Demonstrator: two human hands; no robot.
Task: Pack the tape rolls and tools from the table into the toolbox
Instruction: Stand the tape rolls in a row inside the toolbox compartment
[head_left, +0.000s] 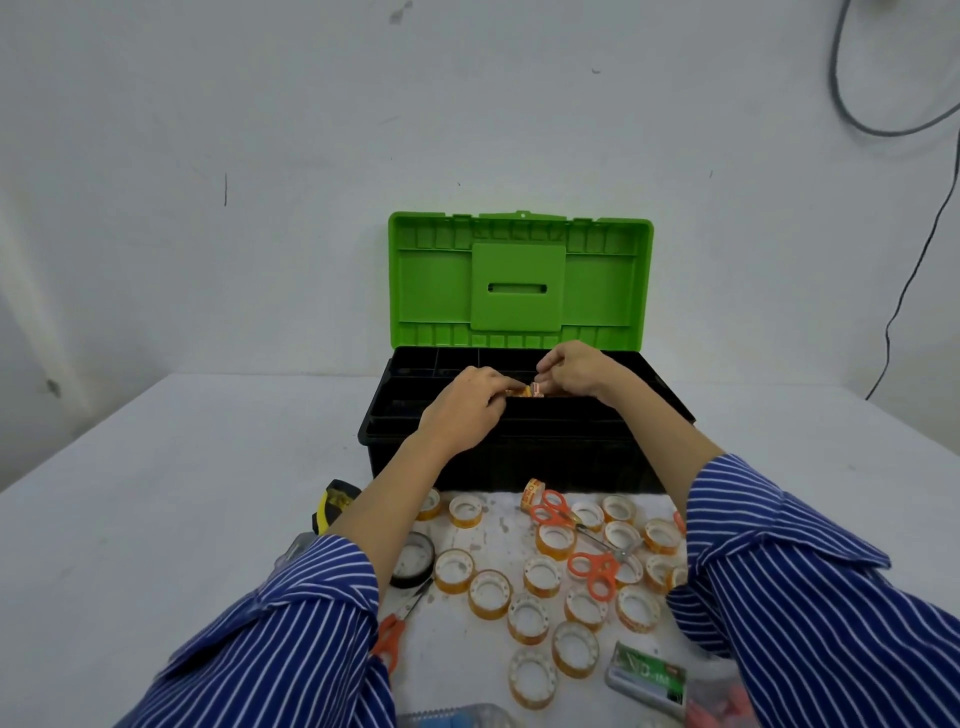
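Striped sleeves (291, 634) reach over loose tape rolls (488, 593) and scissors (592, 569) lying in front of the toolbox (498, 447); left hand (470, 402) and right hand (574, 371) each grip small rolls (531, 389) above its tray, apparently to seat them in a compartment.

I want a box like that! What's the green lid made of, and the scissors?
The lid looks like moulded plastic: even bright green, with ribs and a slot formed in, slightly shiny. The scissors seem to have orange plastic handles, smooth and glossy; their blades look like grey metal, though they are small in the picture.
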